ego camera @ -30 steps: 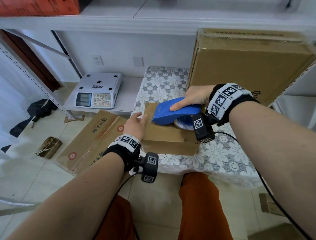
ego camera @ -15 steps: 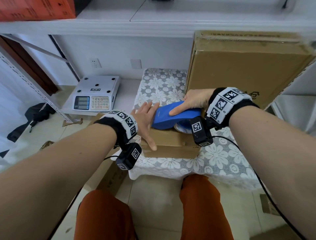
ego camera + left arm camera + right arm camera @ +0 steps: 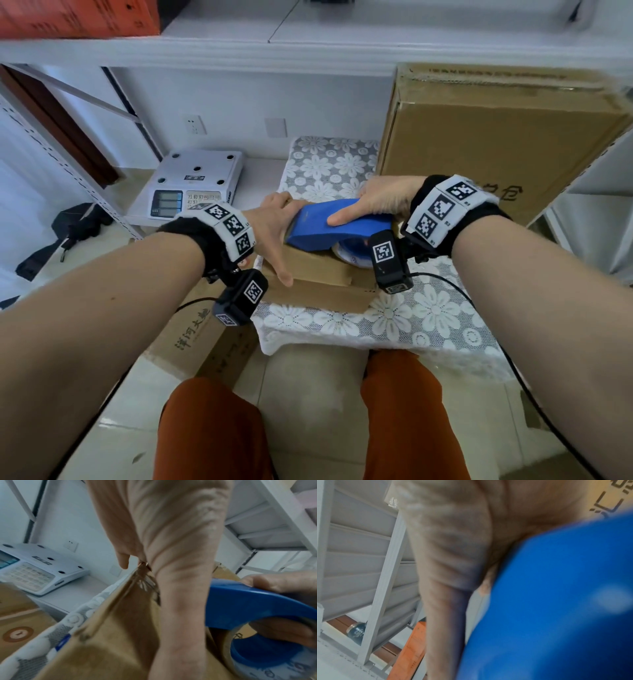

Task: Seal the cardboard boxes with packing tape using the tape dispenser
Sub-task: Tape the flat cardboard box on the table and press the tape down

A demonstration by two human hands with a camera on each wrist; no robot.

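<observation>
The blue tape dispenser (image 3: pixel 337 224) is held on top of the small cardboard box (image 3: pixel 318 274) by the right hand (image 3: pixel 380 202), fingers curled round it. The box, on the tabletop (image 3: pixel 411 318), is pressed down by the flat left hand (image 3: pixel 274 233), fingers spread.

A white wall (image 3: pixel 239 102) at the far side carries a socket (image 3: pixel 195 125) and a blank switch plate (image 3: pixel 275 127). White metal shelving (image 3: pixel 308 48) spans overhead, its perforated upright (image 3: pixel 68 178) slanting down on the left. The floor (image 3: pixel 308 394) is pale glossy tile. A low table wears a white floral lace cloth (image 3: pixel 428 315), lit by soft daylight
</observation>
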